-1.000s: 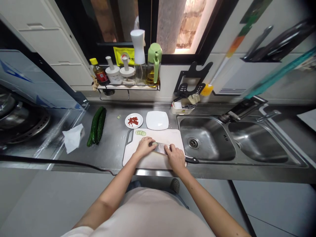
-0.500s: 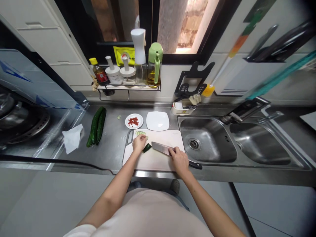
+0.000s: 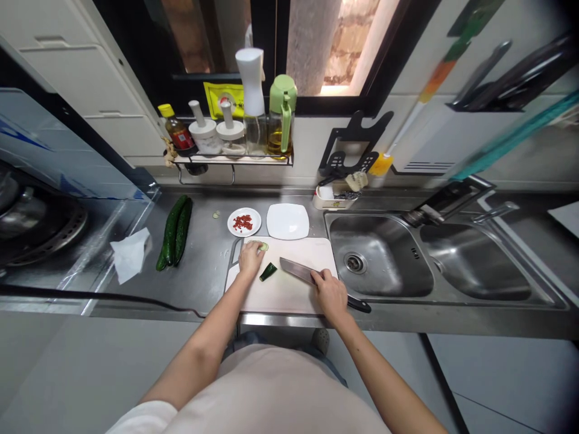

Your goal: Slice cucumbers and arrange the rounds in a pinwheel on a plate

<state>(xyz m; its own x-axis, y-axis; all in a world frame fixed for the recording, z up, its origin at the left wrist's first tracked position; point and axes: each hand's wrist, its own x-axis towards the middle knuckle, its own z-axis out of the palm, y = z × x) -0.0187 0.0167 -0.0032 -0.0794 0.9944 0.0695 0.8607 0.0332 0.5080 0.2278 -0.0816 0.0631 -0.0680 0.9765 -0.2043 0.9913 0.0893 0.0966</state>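
A white cutting board (image 3: 294, 289) lies on the steel counter in front of me. My right hand (image 3: 330, 293) grips a cleaver (image 3: 296, 270) by its black handle, the blade resting low over the board and pointing left. A short dark green cucumber end (image 3: 268, 272) lies on the board, free of both hands. My left hand (image 3: 251, 257) rests with curled fingers over the cucumber slices (image 3: 261, 245) at the board's far left corner; what the fingertips hold is hidden.
Two whole cucumbers (image 3: 175, 231) and a crumpled tissue (image 3: 130, 255) lie to the left. A small plate of red chopped chili (image 3: 244, 222) and an empty white plate (image 3: 288, 220) sit behind the board. A double sink (image 3: 425, 259) is to the right, a condiment rack (image 3: 233, 138) behind.
The knife came off the cucumber and drew back to the right. My left hand let go of the cucumber end and moved up-left onto the pile of slices.
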